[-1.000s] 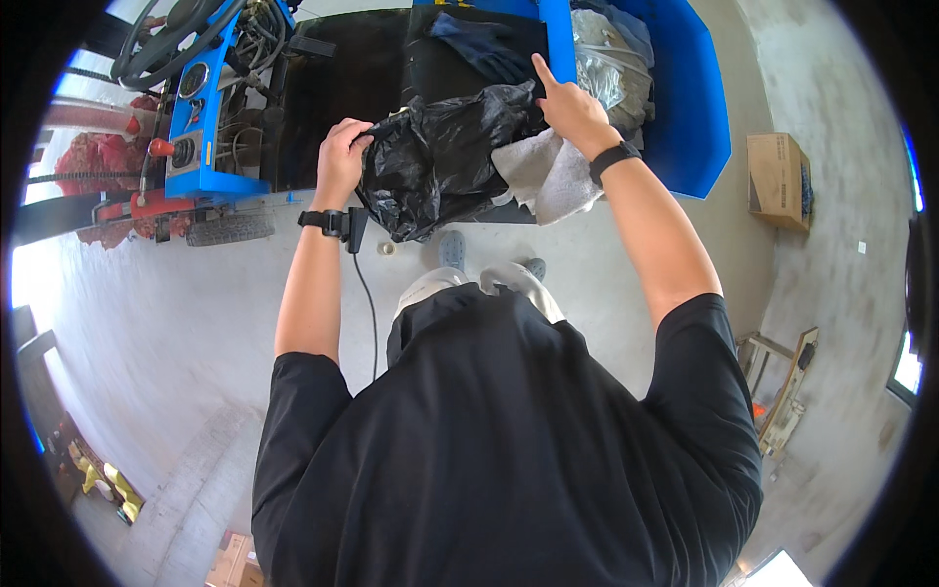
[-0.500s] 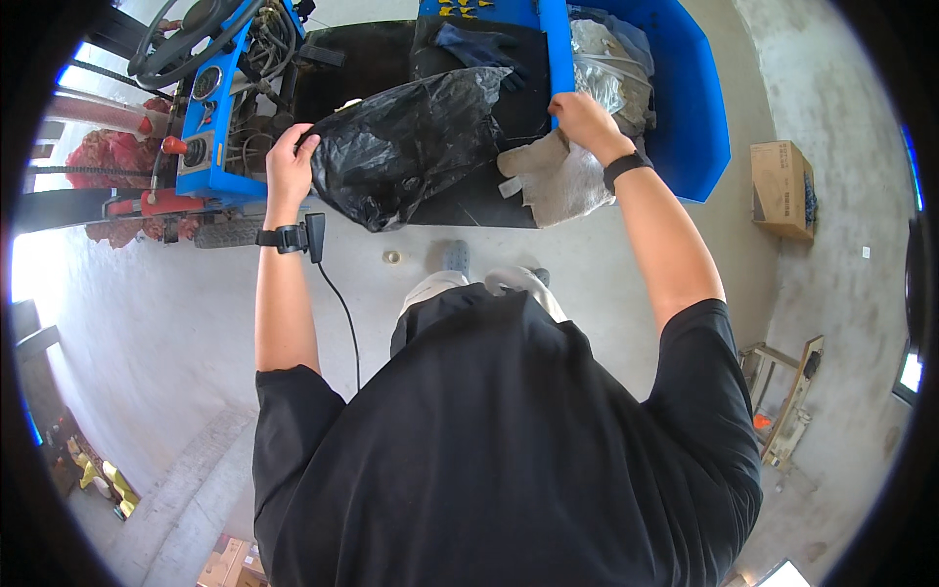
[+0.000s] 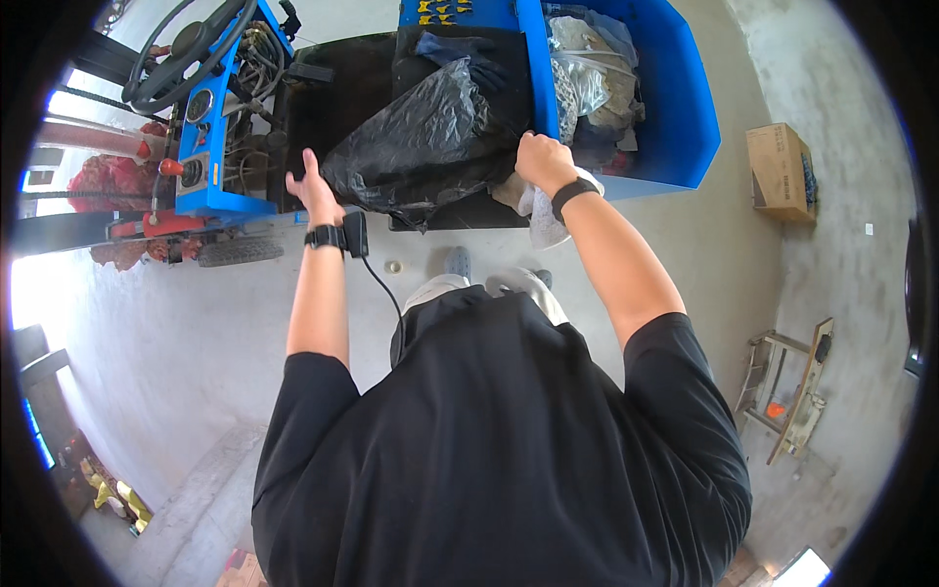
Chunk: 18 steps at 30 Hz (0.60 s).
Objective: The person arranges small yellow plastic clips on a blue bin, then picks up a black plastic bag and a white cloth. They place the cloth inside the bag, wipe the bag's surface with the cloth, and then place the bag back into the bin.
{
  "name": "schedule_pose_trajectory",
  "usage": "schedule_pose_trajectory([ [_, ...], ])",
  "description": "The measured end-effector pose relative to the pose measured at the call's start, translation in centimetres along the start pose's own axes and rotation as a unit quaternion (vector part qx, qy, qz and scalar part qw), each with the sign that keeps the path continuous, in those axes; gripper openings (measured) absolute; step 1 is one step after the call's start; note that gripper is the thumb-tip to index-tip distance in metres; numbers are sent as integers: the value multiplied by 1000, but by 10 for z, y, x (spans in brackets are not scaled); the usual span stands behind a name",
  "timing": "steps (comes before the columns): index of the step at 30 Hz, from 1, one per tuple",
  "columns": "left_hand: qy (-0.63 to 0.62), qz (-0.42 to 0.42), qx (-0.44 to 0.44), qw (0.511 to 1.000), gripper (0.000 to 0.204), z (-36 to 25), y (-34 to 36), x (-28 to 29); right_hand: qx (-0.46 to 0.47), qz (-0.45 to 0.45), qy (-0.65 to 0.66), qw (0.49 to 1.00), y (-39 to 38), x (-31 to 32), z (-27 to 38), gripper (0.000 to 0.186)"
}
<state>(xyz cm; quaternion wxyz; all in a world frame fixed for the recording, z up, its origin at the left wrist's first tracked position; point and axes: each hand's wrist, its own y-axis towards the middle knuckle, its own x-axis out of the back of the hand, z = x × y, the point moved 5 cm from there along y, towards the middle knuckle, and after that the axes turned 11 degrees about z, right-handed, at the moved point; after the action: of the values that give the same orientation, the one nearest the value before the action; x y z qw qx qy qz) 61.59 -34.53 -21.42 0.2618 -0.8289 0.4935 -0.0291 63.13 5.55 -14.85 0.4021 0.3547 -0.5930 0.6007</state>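
The task's thing, a black plastic bag (image 3: 421, 147), lies on a black platform (image 3: 323, 88) directly ahead of the person. Its long axis runs roughly left to right, slanting away toward the far right, so the bag spans the gap between the two hands. The left hand (image 3: 318, 192) is beside the bag's left end, thumb raised and fingers loosely spread, grasping nothing visible; contact with the film cannot be confirmed. The right hand (image 3: 546, 162) is at the bag's right end with fingers curled; whether they grasp the film, the cloth below or neither cannot be told. Of the two, the right appears nearer.

A light grey cloth (image 3: 546, 227) hangs under the right hand at the platform's near edge. A dark blue glove (image 3: 438, 45) lies just beyond the bag, partly overlapped by it. On the right, a blue rail (image 3: 538, 68) bars the way from the platform to the blue bin (image 3: 680, 108), which contains clear plastic and crumpled material. On the left, a blue control panel (image 3: 199, 147) limits clearance. A cable (image 3: 386, 286) trails from the left wrist.
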Motion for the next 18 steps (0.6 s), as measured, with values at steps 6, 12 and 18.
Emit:
schedule_pose_trajectory([
  [6, 160, 15, 186, 969, 137, 80, -65, 23, -34, 39, 18, 998, 18, -6, 4, 26],
  [12, 198, 180, 43, 963, 34, 112, -60, 6, 26, 96, -46, 994, 12, -37, 7, 25],
  [18, 77, 153, 165, 971, 33, 68, -59, 9, -64, 53, 121, 989, -17, -66, -4, 37],
])
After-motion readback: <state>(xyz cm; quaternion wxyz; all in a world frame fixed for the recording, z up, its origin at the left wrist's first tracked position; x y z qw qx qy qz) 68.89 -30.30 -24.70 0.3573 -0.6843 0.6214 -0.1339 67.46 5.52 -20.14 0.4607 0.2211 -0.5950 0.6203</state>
